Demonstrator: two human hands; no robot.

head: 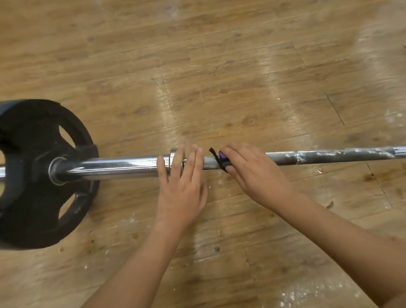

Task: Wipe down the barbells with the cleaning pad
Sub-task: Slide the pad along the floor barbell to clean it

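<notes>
On the floor, the left hand lay flat across the bar; beside it, the right hand pinched the pad round the bar.

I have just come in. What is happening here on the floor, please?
A person is cleaning a barbell that lies on a wooden floor, with a black weight plate on its left end. The left hand rests flat on the bar near the collar, fingers straight. The right hand holds a small black and purple cleaning pad against the knurled part just beside it. Farther right, the shaft shows patchy white residue, not yet wiped.
</notes>
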